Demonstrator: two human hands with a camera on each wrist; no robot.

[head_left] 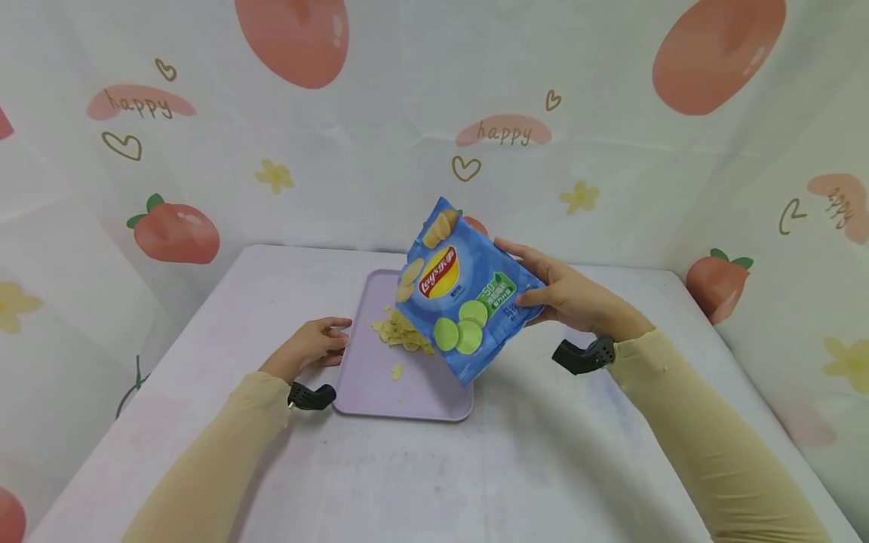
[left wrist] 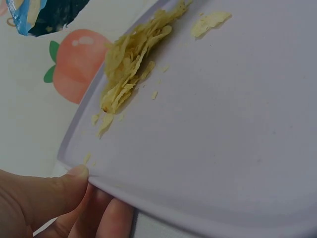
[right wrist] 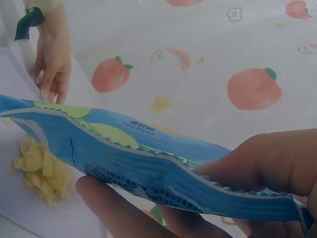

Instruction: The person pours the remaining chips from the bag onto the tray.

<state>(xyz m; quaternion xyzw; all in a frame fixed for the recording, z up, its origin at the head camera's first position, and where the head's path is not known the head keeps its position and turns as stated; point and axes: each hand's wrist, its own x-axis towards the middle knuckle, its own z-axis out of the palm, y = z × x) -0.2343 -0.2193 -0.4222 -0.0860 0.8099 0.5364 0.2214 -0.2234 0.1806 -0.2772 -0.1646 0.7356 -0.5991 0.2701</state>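
Observation:
My right hand (head_left: 577, 298) grips a blue Lay's potato chip bag (head_left: 451, 264) by its right end, tilted above the tray. The right wrist view shows the thumb on one face of the bag (right wrist: 124, 163) and fingers on the other, along a zigzag-cut edge. Beneath it, a pile of yellow potato chips (head_left: 400, 332) lies on a light purple tray (head_left: 407, 403); the bag hides part of both. At the tray's left side, my left hand (head_left: 308, 348) pinches the rim (left wrist: 163, 218), thumb on top and fingers below, as seen in the left wrist view.
One chip (head_left: 397, 372) and small crumbs lie apart from the pile on the tray. A white cloth (head_left: 516, 467) covers the table. Behind it hangs a printed curtain (head_left: 380, 128) with fruit and hearts. Each wrist wears a black device (head_left: 584, 356).

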